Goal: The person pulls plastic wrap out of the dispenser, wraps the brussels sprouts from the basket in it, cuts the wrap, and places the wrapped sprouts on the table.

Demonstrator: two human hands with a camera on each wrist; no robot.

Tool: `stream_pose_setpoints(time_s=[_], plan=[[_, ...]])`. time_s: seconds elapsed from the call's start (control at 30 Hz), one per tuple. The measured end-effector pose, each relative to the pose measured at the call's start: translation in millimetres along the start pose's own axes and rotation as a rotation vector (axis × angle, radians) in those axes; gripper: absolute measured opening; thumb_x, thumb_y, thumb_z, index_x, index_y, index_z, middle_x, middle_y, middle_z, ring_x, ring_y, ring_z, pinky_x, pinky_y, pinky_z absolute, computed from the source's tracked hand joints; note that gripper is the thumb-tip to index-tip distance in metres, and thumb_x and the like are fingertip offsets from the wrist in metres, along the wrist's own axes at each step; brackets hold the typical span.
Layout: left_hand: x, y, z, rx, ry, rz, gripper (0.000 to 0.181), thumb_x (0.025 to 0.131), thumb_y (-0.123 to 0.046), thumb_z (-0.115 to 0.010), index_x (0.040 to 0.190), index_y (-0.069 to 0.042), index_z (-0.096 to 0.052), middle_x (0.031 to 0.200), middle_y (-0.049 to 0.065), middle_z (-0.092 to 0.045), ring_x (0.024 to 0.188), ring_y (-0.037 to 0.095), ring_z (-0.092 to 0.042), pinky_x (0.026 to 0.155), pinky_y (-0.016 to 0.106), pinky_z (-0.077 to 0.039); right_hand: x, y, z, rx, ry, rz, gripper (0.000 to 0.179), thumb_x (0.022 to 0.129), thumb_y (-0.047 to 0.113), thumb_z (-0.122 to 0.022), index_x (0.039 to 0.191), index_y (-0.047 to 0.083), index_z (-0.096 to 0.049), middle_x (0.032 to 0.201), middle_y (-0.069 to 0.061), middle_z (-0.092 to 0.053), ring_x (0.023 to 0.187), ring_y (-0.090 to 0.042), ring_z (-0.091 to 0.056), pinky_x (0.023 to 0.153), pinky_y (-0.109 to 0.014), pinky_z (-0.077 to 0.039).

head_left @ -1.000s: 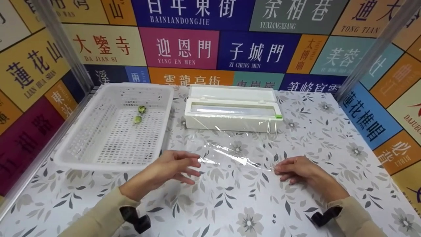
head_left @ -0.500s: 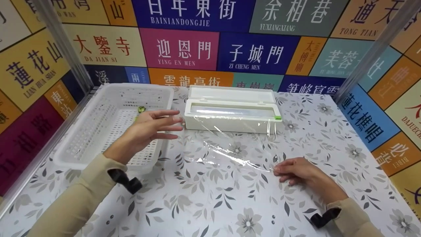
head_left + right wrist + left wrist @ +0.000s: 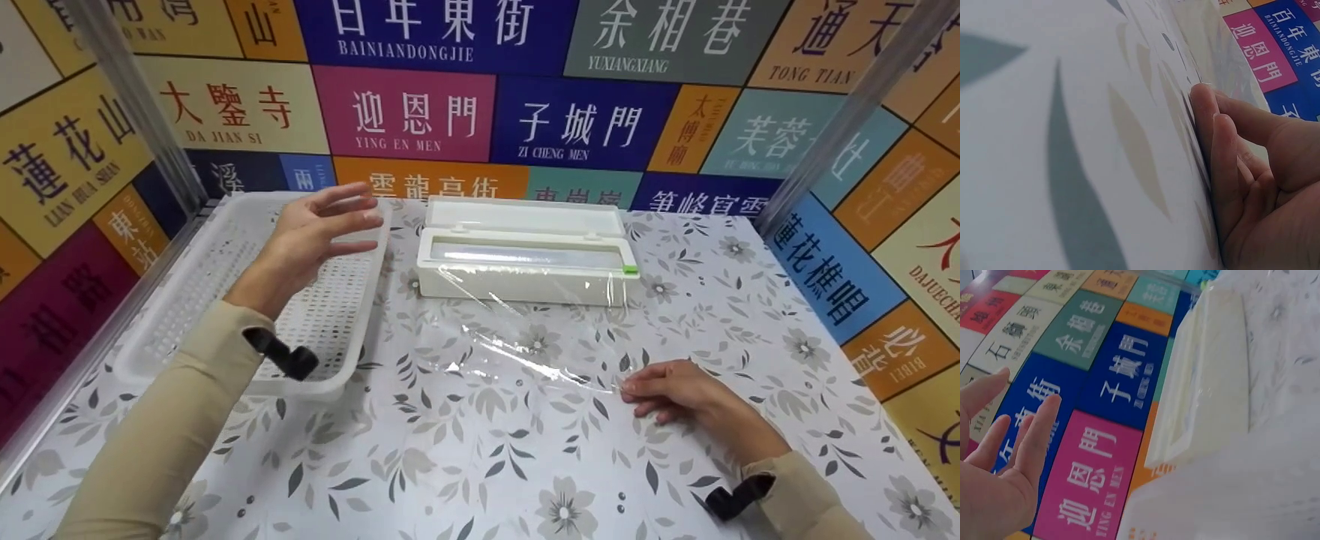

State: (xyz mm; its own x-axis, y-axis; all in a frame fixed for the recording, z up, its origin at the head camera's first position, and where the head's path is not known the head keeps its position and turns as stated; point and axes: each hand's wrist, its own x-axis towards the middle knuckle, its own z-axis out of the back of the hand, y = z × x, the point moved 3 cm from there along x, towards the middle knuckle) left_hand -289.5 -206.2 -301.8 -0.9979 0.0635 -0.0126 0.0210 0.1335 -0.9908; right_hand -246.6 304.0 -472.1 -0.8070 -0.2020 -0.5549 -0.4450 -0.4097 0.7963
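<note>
My left hand [image 3: 307,232] is over the far part of a white plastic basket [image 3: 352,352], fingers spread and holding nothing. In the left wrist view this hand [image 3: 1008,467] looks open too. The two small green sprouts seen in the basket earlier are hidden behind the hand. A sheet of clear cling film [image 3: 517,352] runs from a white film dispenser [image 3: 525,285] toward me over the table. My right hand [image 3: 679,394] pinches the film's near right corner between thumb and forefinger, low at the tabletop. The right wrist view shows this hand [image 3: 1264,174] against the cloth.
The dispenser's lid [image 3: 525,214] stands raised at its back, and a green piece [image 3: 630,269] sits at its right end. A floral cloth [image 3: 420,480] covers the table. Printed panels [image 3: 405,112] and clear corner posts [image 3: 825,135] enclose the back and sides.
My left hand has moved away from beside the film, leftward and forward, to above the basket's far part. The right hand has stayed at the film's corner.
</note>
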Motion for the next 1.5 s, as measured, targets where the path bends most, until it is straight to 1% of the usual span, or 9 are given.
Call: stream_pose_setpoints(time_s=[0.17, 0.43, 0.6, 0.77, 0.97, 1.07, 1.17, 1.4, 1.5], plan=[[16.2, -3.0, 18.7, 0.023, -0.06, -0.028, 0.071, 0.082, -0.019, -0.084, 0.145, -0.013, -0.051, 0.138, 0.01, -0.058, 0.112, 0.021, -0.067, 0.087, 0.032, -0.063, -0.7, 0.1, 0.2, 0.003, -0.008, -0.007, 0.036, 0.084, 0.026, -0.081, 0.112, 0.008, -0.068, 0.096, -0.002, -0.079, 0.072, -0.009, -0.073, 0.053, -0.019, -0.057], [36.7, 0.7, 52.2, -0.04, -0.173, -0.064, 0.069, 0.084, -0.021, -0.082, 0.145, -0.012, -0.051, 0.145, 0.013, -0.053, 0.119, 0.025, -0.065, 0.087, 0.03, -0.063, -2.5, 0.4, -0.1, 0.016, 0.021, 0.022, 0.031, 0.086, 0.025, -0.079, 0.11, 0.009, -0.069, 0.093, 0.0, -0.079, 0.071, -0.008, -0.073, 0.053, -0.019, -0.058], [41.8, 7.3, 72.2, -0.058, -0.232, -0.063, 0.068, 0.083, -0.02, -0.083, 0.144, -0.012, -0.053, 0.14, 0.01, -0.056, 0.118, 0.023, -0.065, 0.085, 0.029, -0.063, -2.8, -0.2, -1.2, 0.015, 0.024, 0.029, 0.029, 0.087, 0.025, -0.079, 0.109, 0.01, -0.07, 0.093, 0.001, -0.079, 0.073, -0.009, -0.074, 0.058, -0.021, -0.06], [43.6, 15.5, 90.0, -0.068, -0.26, -0.064, 0.07, 0.082, -0.02, -0.083, 0.144, -0.012, -0.052, 0.132, 0.007, -0.061, 0.111, 0.019, -0.068, 0.084, 0.029, -0.064, -2.2, -0.1, -0.9, 0.012, 0.024, 0.027, 0.03, 0.086, 0.025, -0.079, 0.11, 0.009, -0.069, 0.094, 0.0, -0.079, 0.074, -0.01, -0.074, 0.06, -0.021, -0.061], [43.9, 24.8, 106.3, -0.136, -0.324, -0.075, 0.068, 0.086, -0.015, -0.079, 0.147, -0.009, -0.048, 0.122, 0.002, -0.063, 0.105, 0.015, -0.068, 0.084, 0.028, -0.063, -1.6, -1.3, -0.9, 0.019, 0.022, 0.021, 0.03, 0.085, 0.025, -0.08, 0.109, 0.009, -0.069, 0.094, -0.002, -0.079, 0.074, -0.01, -0.074, 0.061, -0.02, -0.061], [44.9, 28.9, 111.9, -0.168, -0.358, -0.064, 0.068, 0.086, -0.014, -0.079, 0.147, -0.01, -0.049, 0.12, 0.001, -0.062, 0.108, 0.016, -0.067, 0.084, 0.028, -0.063, -1.7, -2.1, -0.9, 0.02, 0.024, 0.019, 0.03, 0.085, 0.025, -0.08, 0.109, 0.009, -0.069, 0.095, -0.002, -0.079, 0.075, -0.011, -0.074, 0.061, -0.02, -0.061], [44.7, 32.3, 113.7, -0.161, -0.367, -0.046, 0.068, 0.086, -0.014, -0.079, 0.147, -0.011, -0.049, 0.119, 0.0, -0.064, 0.11, 0.017, -0.067, 0.086, 0.028, -0.063, -2.1, -2.3, 0.0, 0.021, 0.019, 0.015, 0.031, 0.085, 0.025, -0.08, 0.109, 0.009, -0.069, 0.096, -0.003, -0.078, 0.076, -0.011, -0.074, 0.061, -0.02, -0.061], [33.2, 42.9, 111.7, -0.142, -0.427, -0.025, 0.064, 0.089, -0.009, -0.075, 0.146, -0.001, -0.048, 0.104, -0.001, -0.068, 0.097, 0.015, -0.07, 0.084, 0.03, -0.064, -2.0, -2.0, 0.5, 0.015, 0.052, 0.034, 0.026, 0.087, 0.026, -0.078, 0.108, 0.011, -0.07, 0.094, 0.0, -0.079, 0.076, -0.009, -0.074, 0.061, -0.02, -0.061], [30.7, 50.2, 110.5, -0.139, -0.44, -0.01, 0.062, 0.089, -0.009, -0.074, 0.145, 0.0, -0.049, 0.104, -0.001, -0.068, 0.097, 0.014, -0.069, 0.084, 0.03, -0.064, -1.8, -2.1, 0.4, 0.01, 0.053, 0.038, 0.026, 0.088, 0.026, -0.078, 0.107, 0.011, -0.069, 0.094, 0.001, -0.079, 0.075, -0.008, -0.074, 0.061, -0.02, -0.06]])
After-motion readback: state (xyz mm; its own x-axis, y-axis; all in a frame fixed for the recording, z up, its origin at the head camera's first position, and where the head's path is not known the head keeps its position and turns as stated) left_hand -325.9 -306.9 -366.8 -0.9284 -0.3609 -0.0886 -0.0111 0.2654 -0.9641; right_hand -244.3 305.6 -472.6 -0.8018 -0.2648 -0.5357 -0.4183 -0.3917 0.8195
